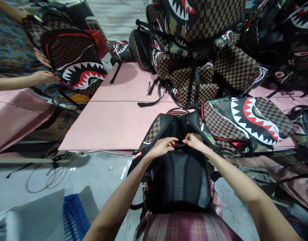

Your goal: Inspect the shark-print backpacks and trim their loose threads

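Observation:
A black backpack (179, 180) leans against my lap and the table edge, its padded back panel facing me and its shoulder straps spread toward the table. My left hand (164, 146) pinches the left part of an opening across the upper back panel, where a little red shows. On the right part of the same opening, my right hand (193, 141) is closed with its fingertips on the black fabric. Just right of the straps lies a checkered backpack (226, 120) with a shark-mouth print and a red-edged zip.
Checkered and camouflage bags are piled at the back of the pink table (113, 124). At the left, another person's hand (44, 77) holds a shark-print backpack (70, 57). A blue plastic crate (74, 214) and a looped cord (47, 179) are on the floor.

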The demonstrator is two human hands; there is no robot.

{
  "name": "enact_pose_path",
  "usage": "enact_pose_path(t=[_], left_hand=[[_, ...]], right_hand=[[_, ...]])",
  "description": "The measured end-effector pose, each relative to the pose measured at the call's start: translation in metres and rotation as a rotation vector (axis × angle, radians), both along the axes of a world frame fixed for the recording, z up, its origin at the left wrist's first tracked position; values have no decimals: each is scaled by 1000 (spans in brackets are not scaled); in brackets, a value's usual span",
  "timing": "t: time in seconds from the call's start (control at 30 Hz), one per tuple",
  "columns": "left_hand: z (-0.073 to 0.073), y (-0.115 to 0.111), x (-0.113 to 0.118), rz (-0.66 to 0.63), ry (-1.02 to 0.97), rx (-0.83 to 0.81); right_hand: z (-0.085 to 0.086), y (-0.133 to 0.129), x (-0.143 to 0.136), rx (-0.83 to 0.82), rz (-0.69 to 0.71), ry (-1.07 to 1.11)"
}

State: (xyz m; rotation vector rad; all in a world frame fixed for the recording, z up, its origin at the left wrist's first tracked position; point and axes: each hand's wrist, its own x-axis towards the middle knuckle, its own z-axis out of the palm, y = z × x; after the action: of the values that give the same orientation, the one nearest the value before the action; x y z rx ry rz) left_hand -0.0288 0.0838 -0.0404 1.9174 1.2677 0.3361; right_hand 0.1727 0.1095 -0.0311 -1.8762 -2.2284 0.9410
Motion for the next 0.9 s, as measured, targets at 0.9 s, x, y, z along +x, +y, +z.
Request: enact_pose_path(t=[0.9], left_hand=[[-15,7,29,393,56,-23]], right_hand=[[-5,5,0,-31,6,8]])
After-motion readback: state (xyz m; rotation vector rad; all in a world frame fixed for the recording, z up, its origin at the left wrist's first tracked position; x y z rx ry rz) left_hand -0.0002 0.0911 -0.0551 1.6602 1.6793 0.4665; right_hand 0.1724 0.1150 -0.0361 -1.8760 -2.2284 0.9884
